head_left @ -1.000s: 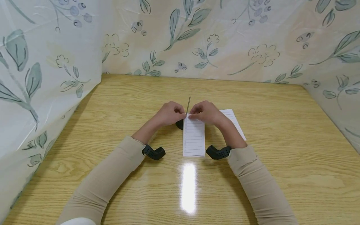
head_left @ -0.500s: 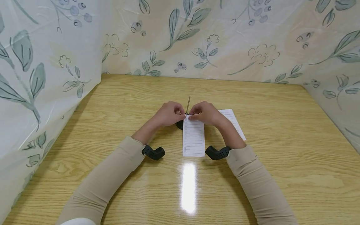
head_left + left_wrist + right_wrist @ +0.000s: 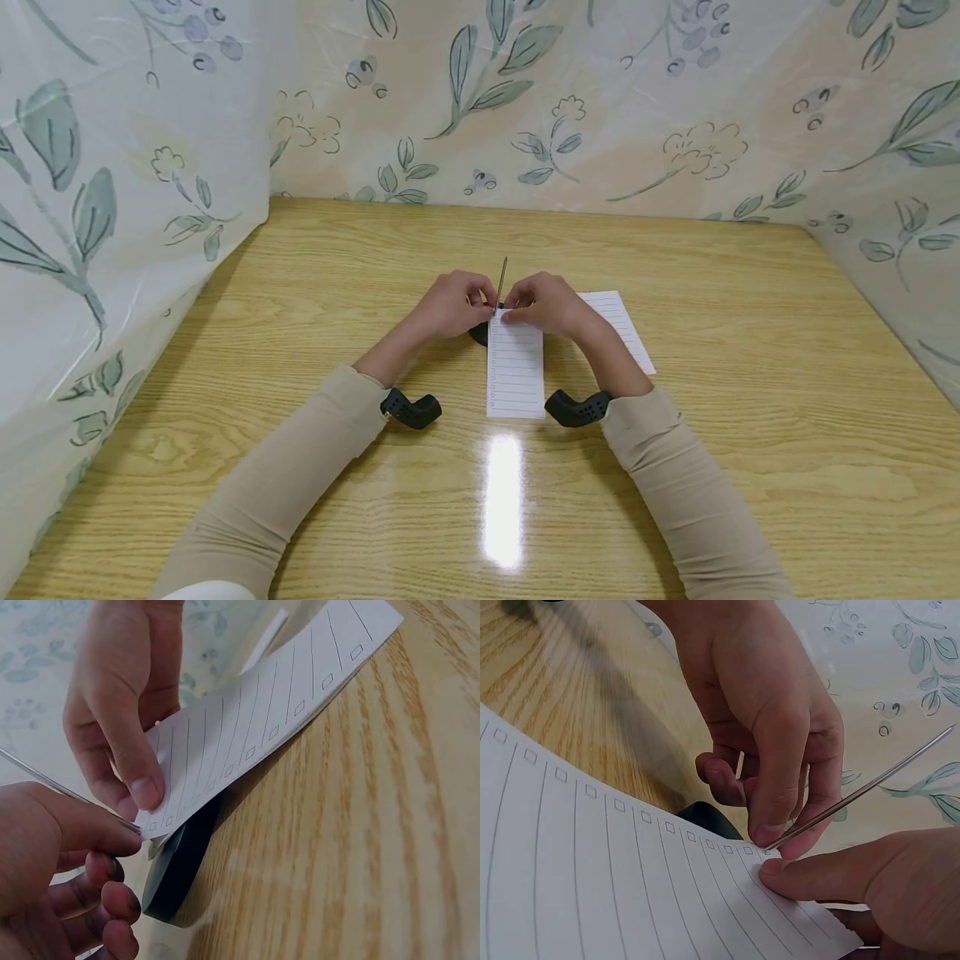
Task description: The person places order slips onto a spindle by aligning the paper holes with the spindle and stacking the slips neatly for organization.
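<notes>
Pinching the lined paper [image 3: 516, 375] near the thin metal spike [image 3: 501, 282], the two hands are close together in the head view. The paper is on the near side of the spike. The left hand [image 3: 450, 304] is just left of the spike, and the right hand [image 3: 550, 302] is just right of it. A black base [image 3: 479, 335] peeks out left of the spike, and another sheet [image 3: 621, 329] lies off to its right. In the left wrist view, the left thumb and finger are closed at the paper's corner, by the spike. The right thumb presses on top of the paper, also near the spike. In the right wrist view, the spike meets the paper at its corner box, but I can't tell if it goes through. The paper bends in a curve, so it should be light, floppy and easy to tear. The best place to hold it is likely the top edge, close beside the spike, pinched softly on both sides.
</notes>
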`<state>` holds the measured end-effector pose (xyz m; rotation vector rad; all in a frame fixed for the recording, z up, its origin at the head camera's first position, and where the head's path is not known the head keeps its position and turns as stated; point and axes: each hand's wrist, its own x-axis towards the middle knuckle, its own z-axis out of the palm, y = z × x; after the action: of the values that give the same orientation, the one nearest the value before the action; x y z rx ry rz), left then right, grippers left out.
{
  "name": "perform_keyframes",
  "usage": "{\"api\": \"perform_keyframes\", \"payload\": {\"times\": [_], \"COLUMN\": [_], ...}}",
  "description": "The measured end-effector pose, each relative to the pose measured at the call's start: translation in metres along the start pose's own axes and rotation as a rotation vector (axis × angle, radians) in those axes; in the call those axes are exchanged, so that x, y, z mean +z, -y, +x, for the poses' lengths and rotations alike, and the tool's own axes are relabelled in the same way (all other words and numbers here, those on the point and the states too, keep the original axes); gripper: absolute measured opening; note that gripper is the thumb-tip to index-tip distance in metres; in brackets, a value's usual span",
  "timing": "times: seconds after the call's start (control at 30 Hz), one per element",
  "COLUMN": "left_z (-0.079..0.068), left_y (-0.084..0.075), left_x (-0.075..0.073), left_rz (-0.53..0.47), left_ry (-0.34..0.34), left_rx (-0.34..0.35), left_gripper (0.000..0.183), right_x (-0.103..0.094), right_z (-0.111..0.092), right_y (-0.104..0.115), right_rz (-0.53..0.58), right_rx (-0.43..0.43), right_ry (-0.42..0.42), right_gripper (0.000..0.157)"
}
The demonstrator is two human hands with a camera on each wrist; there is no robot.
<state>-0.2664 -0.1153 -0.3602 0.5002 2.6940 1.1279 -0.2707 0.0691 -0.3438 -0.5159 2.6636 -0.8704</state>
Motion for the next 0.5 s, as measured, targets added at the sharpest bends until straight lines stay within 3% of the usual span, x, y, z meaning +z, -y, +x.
{"api": "perform_keyframes", "payload": {"times": [0.5], "left_z": [0.0001], "left_y": [0.0012], "left_x": [0.0033], "left_rz": [0.008], "left_ry": [0.011], "left_rx": [0.01], "left_gripper": [0.003], "right_x": [-0.0027], "right_z": [-0.001], "right_y": [-0.0028], "right_rz": [-0.039], "right_rx": [0.038], "right_ry": [-0.026], "right_gripper": [0.012]}}
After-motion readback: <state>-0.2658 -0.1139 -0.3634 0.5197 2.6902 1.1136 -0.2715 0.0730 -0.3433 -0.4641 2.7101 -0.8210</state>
